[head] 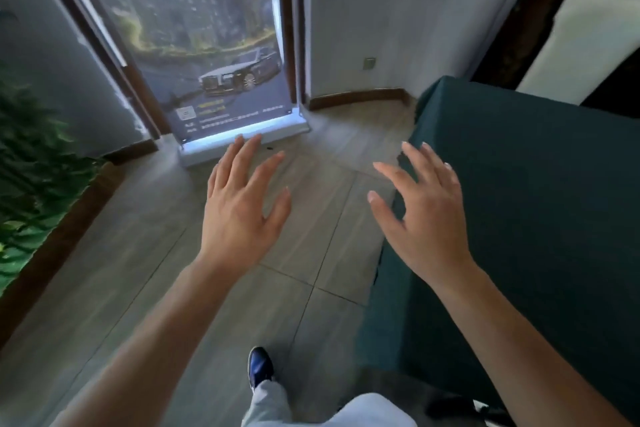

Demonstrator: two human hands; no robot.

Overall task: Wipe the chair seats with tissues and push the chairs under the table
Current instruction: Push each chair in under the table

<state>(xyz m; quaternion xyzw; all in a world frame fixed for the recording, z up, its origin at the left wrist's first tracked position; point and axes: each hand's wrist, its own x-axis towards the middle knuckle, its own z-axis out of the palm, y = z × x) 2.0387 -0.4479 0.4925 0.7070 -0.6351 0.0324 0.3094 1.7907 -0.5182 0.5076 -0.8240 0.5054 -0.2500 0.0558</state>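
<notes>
My left hand [242, 204] is stretched out in front of me over the tiled floor, fingers spread and holding nothing. My right hand [426, 211] is also out in front, fingers apart and empty, hovering at the near left edge of a table covered with a dark green cloth [540, 191]. A dark wooden chair with a cream padded back [581, 45] stands at the far side of the table, upper right. No tissue shows in view.
A roll-up banner with a car picture [214, 55] stands on the floor ahead. Green plants in a wooden-edged planter [31, 163] line the left. A white wall with a socket [370, 63] lies ahead right. My shoe [259, 366] is on the tiles below.
</notes>
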